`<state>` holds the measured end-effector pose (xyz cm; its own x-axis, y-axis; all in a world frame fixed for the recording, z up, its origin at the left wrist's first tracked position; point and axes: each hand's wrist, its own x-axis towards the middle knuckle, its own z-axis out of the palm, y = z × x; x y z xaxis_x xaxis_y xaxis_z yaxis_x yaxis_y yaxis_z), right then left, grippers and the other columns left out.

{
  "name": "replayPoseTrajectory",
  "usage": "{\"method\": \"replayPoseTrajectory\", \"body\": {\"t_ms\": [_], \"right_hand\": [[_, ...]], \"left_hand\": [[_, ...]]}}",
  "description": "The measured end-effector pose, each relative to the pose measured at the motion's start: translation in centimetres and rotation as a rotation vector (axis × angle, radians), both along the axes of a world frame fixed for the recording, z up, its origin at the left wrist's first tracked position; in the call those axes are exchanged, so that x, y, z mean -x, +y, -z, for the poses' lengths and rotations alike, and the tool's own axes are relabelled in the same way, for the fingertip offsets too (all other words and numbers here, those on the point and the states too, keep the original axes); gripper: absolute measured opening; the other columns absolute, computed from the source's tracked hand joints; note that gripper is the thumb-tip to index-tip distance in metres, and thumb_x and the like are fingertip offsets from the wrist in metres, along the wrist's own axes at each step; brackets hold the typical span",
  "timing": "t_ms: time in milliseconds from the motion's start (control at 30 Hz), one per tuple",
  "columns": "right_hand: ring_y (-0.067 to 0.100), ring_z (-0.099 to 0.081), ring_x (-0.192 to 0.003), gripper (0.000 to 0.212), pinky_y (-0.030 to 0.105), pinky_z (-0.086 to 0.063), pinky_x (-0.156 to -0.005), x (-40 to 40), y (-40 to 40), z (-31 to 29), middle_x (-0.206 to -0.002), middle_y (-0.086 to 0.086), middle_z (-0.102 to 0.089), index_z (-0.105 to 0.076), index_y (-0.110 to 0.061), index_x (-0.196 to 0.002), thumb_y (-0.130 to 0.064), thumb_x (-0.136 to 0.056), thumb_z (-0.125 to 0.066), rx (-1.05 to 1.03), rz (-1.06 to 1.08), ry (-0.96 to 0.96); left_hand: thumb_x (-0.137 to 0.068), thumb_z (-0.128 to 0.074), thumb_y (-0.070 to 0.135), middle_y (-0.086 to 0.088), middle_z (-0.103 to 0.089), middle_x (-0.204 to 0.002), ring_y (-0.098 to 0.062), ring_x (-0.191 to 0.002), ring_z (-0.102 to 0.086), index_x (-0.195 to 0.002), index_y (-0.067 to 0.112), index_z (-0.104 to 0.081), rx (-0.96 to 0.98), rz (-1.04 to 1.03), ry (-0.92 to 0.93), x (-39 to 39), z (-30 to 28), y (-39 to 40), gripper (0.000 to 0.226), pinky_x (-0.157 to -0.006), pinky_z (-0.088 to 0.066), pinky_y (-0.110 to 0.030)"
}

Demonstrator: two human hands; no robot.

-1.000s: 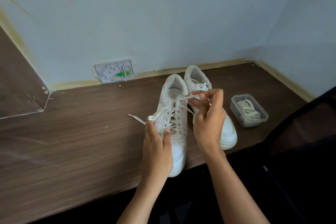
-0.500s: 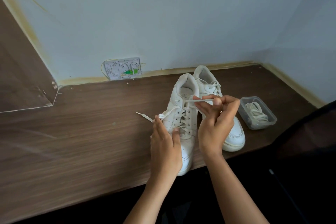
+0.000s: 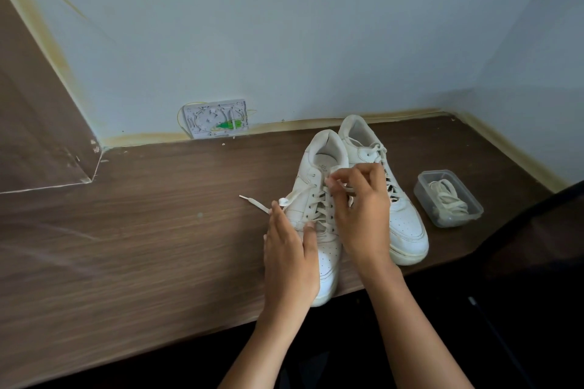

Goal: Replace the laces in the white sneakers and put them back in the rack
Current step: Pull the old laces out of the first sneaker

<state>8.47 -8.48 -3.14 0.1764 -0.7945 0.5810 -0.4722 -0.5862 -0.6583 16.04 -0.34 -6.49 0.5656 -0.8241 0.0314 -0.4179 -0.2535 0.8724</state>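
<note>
Wall (image 3: 284,25): pale blue, two faces meeting in a corner at back right, yellowish stained strip along the base.
Worktop (image 3: 126,246): dark wood grain, with a raised angled panel at far left.
Two white sneakers side by side on the worktop, right of centre, heels toward the wall, toes toward the person. Left sneaker (image 3: 325,262) has its toe at the front edge; right sneaker (image 3: 404,230) sits a bit further back, touching or just beside it, can't tell which.
Left hand (image 3: 290,259): lies along the left sneaker's outer side, fingers straight and pressed together, thumb on the laced vamp. Fingertips are right at the lace (image 3: 256,204), which runs from an upper eyelet out to the left, its free end with aglet flat on the worktop. Can't tell whether the fingertips pin it.
Right hand (image 3: 363,215): over the upper eyelets of the left sneaker, fingers curled, thumb and forefinger pinching the other lace end near the tongue. Lower eyelets are laced criss-cross.
Right sneaker is laced, partly hidden behind the right hand.
Tub (image 3: 474,210): clear plastic, no lid, just right of the right sneaker, not touching. Spare laces (image 3: 447,199) coiled inside, off-white.
Wall plate (image 3: 218,118): white, cover off, at the wall base left of the sneakers, green bit and thin yellow wire showing.
</note>
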Motion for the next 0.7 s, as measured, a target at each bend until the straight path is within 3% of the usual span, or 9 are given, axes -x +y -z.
{"method": "replayPoseTrajectory", "body": {"t_ms": [100, 200, 267, 400, 533, 633, 700], "right_hand": [[0.006, -0.057, -0.086, 0.008, 0.000, -0.040, -0.080, 0.0, -0.2, 0.3, -0.107, -0.004, -0.049, -0.073, -0.006, -0.095, -0.007, -0.087, -0.072, 0.021, 0.021, 0.046], [0.010, -0.058, -0.085, 0.007, 0.005, -0.042, -0.078, -0.1, -0.4, 0.4, -0.100, 0.000, -0.059, -0.070, -0.006, -0.089, 0.000, -0.088, -0.067, 0.043, 0.026, 0.087], [0.012, -0.060, -0.087, 0.014, 0.010, -0.044, -0.077, -0.2, -0.3, 0.5, -0.099, 0.001, -0.062, -0.066, -0.007, -0.094, 0.004, -0.091, -0.058, -0.020, 0.022, 0.068], [0.001, -0.056, -0.088, 0.019, 0.005, -0.042, -0.077, -0.5, 0.1, 0.5, -0.101, 0.002, -0.065, -0.060, -0.007, -0.099, 0.008, -0.093, -0.050, -0.135, 0.021, -0.013], [0.001, -0.061, -0.088, 0.026, 0.006, -0.044, -0.075, -0.7, 0.4, 0.2, -0.099, 0.002, -0.065, -0.059, -0.010, -0.100, 0.011, -0.093, -0.045, -0.220, 0.024, -0.091], [0.006, -0.068, -0.092, 0.043, 0.011, -0.050, -0.079, -0.2, 0.4, -0.8, -0.103, 0.006, -0.066, -0.051, -0.015, -0.092, 0.024, -0.083, -0.037, -0.311, -0.004, -0.280], [0.009, -0.070, -0.093, 0.041, 0.016, -0.053, -0.080, 0.8, 0.0, -1.3, -0.100, 0.005, -0.067, -0.046, -0.015, -0.090, 0.024, -0.085, -0.038, -0.314, 0.032, -0.448]], "left_hand": [[-0.103, -0.040, 0.032, -0.005, -0.012, -0.163, -0.016, -0.149, -0.013, -0.156, 0.008, -0.004, 0.000, 0.009, 0.000, 0.0, 0.0, 0.0, 0.068, -0.121, -0.012, -0.031], [-0.103, -0.040, 0.031, -0.006, -0.013, -0.163, -0.018, -0.149, -0.015, -0.156, 0.008, -0.005, 0.001, 0.005, -0.015, 0.0, 0.1, 0.1, 0.068, -0.121, -0.013, -0.032], [-0.103, -0.041, 0.030, -0.006, -0.015, -0.163, -0.018, -0.149, -0.016, -0.156, 0.008, -0.006, 0.000, 0.003, -0.020, 0.0, 0.1, 0.1, 0.067, -0.120, -0.015, -0.034], [-0.102, -0.041, 0.030, -0.008, -0.018, -0.162, -0.022, -0.148, -0.020, -0.155, 0.007, -0.008, -0.006, 0.003, -0.026, 0.0, 0.2, 0.1, 0.067, -0.119, -0.019, -0.037], [-0.103, -0.041, 0.030, -0.008, -0.020, -0.161, -0.021, -0.147, -0.021, -0.155, 0.007, -0.010, -0.006, -0.003, -0.030, -0.1, 0.2, 0.1, 0.065, -0.119, -0.019, -0.037], [-0.103, -0.040, 0.031, -0.008, -0.021, -0.161, -0.020, -0.147, -0.021, -0.155, 0.006, -0.011, 0.003, 0.007, -0.012, 0.1, 0.1, -0.1, 0.064, -0.119, -0.018, -0.034], [-0.103, -0.038, 0.033, -0.007, -0.021, -0.161, -0.019, -0.147, -0.021, -0.155, 0.007, -0.013, 0.004, 0.006, -0.004, 0.1, 0.2, -0.1, 0.064, -0.119, -0.018, -0.029]]}}
